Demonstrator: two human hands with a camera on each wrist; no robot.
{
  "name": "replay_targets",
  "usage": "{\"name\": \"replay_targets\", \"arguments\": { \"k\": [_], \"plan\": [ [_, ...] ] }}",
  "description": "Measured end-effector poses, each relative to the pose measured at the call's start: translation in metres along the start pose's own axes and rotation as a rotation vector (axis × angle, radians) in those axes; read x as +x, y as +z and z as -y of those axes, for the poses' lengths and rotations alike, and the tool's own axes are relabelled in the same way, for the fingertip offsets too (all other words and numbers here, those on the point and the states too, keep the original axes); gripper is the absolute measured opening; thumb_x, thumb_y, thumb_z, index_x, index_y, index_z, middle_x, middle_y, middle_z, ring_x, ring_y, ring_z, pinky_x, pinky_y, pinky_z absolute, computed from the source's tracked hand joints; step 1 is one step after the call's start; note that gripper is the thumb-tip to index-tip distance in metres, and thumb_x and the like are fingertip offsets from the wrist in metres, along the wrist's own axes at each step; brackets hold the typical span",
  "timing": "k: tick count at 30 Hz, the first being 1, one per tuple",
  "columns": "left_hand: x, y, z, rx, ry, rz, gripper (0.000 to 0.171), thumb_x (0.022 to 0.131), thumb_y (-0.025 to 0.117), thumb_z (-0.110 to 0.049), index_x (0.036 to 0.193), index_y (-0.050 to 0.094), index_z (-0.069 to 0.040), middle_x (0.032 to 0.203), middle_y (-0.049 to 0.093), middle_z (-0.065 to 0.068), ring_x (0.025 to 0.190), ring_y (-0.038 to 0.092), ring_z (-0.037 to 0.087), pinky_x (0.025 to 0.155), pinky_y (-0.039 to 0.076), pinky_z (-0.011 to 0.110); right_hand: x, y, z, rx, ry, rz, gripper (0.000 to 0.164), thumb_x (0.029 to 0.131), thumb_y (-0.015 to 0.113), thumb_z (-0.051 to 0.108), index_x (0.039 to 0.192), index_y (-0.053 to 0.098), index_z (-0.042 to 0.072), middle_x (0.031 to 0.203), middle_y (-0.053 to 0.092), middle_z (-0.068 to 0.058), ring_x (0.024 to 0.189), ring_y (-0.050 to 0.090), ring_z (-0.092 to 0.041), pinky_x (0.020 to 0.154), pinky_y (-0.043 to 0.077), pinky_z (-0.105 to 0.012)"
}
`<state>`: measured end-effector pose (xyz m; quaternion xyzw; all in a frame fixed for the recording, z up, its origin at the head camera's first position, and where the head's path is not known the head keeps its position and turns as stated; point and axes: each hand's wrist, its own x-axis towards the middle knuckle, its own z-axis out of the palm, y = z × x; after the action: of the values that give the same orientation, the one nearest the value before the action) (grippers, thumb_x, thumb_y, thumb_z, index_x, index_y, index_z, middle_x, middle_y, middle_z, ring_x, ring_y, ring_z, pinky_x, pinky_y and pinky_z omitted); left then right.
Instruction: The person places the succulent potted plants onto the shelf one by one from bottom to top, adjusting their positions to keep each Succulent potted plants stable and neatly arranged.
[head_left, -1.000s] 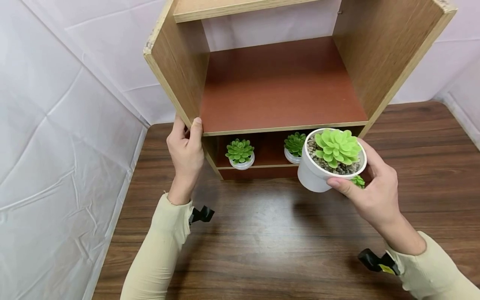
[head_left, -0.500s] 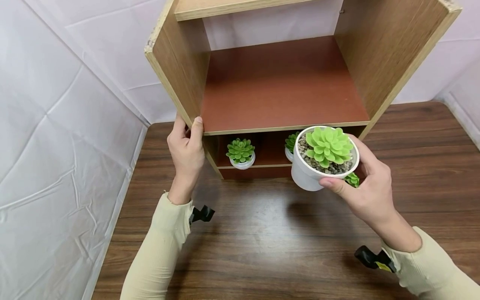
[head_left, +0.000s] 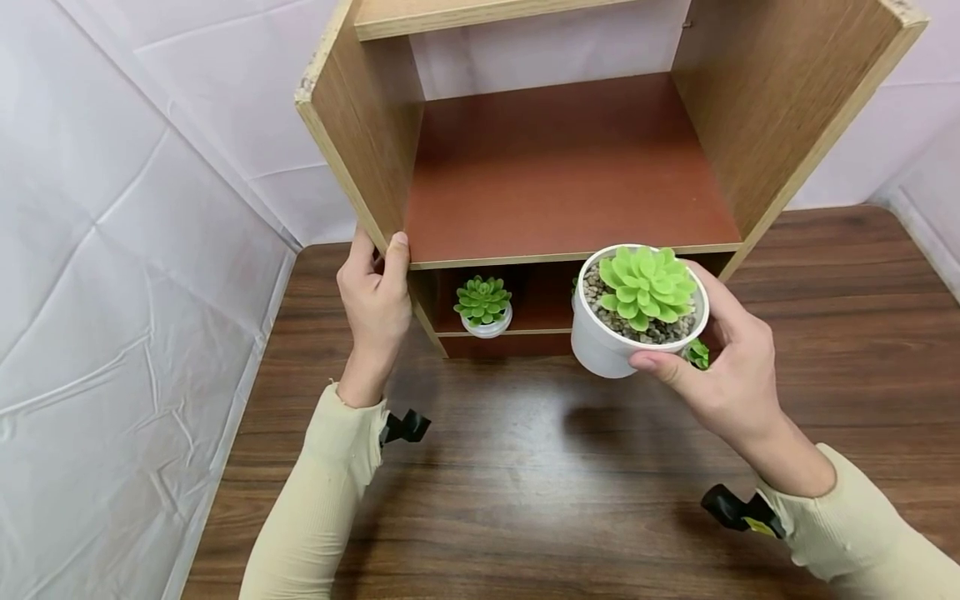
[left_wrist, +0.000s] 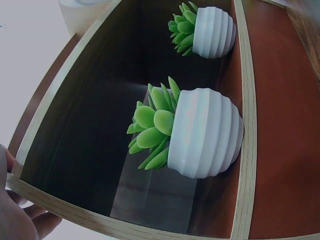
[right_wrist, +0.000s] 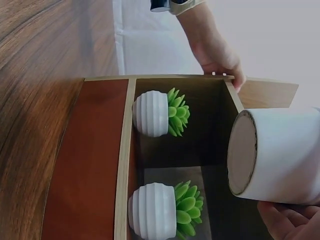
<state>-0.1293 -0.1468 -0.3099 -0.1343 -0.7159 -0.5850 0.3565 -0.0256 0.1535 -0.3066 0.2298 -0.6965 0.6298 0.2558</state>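
My right hand (head_left: 731,379) grips a white pot (head_left: 603,354) with a bright green succulent (head_left: 647,287) in pebbles. The thumb lies at the near rim, and the pot is raised in front of the shelf unit (head_left: 570,254). In the right wrist view, the underside of this pot (right_wrist: 242,154) shows. My left hand (head_left: 375,292) holds the unit's left side panel at the middle shelf's height, thumb at the front edge. Inside the lower compartment sit small succulents in ribbed white pots, one at the left (head_left: 486,307), another (right_wrist: 152,212) mostly hidden in the head view.
The red-brown middle shelf (head_left: 562,175) lies above the lower compartment, with an upper board (head_left: 480,15) over it. More green leaves (head_left: 699,354) peek out beside my right hand. Under the unit is a dark wood table (head_left: 510,517). White sheeting (head_left: 112,333) hangs at left and behind.
My right hand has carried the potted succulent a little to the left and slightly upward in the head view. It now nearly covers one small plant behind it. The left hand stays in place.
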Motion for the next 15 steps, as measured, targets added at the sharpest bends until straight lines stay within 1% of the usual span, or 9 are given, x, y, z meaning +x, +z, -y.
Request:
{"name": "replay_targets", "arguments": {
  "k": [3, 10, 15],
  "plan": [
    [0.000, 0.000, 0.000, 0.000, 0.000, 0.002, 0.015, 0.094, 0.059, -0.004, 0.105, 0.064, 0.006, 0.079, 0.064, 0.012, 0.074, 0.060, 0.014, 0.066, 0.048, 0.025, 0.001, 0.001, 0.000, -0.023, 0.001, 0.005, 0.082, 0.069, 0.092, 0.026, 0.132, 0.054, -0.011, 0.119, 0.062, -0.020, 0.098, 0.060, -0.022, 0.083, 0.047, -0.024],
    [0.002, -0.001, -0.002, 0.015, 0.027, 0.020, 0.017, 0.096, 0.057, -0.010, 0.104, 0.064, 0.004, 0.080, 0.064, 0.009, 0.074, 0.061, 0.013, 0.067, 0.049, 0.027, 0.007, 0.007, 0.001, 0.069, 0.000, 0.007, 0.081, 0.069, 0.092, 0.022, 0.132, 0.053, -0.012, 0.122, 0.060, -0.024, 0.102, 0.060, -0.025, 0.087, 0.047, -0.026],
    [0.001, -0.002, -0.001, 0.029, 0.038, 0.034, 0.018, 0.096, 0.057, -0.010, 0.104, 0.063, 0.005, 0.078, 0.063, 0.009, 0.073, 0.060, 0.013, 0.065, 0.048, 0.026, 0.010, 0.013, 0.003, 0.055, -0.005, 0.020, 0.082, 0.070, 0.091, 0.028, 0.133, 0.054, -0.011, 0.123, 0.060, -0.024, 0.102, 0.060, -0.025, 0.086, 0.047, -0.026]
  ]
}}
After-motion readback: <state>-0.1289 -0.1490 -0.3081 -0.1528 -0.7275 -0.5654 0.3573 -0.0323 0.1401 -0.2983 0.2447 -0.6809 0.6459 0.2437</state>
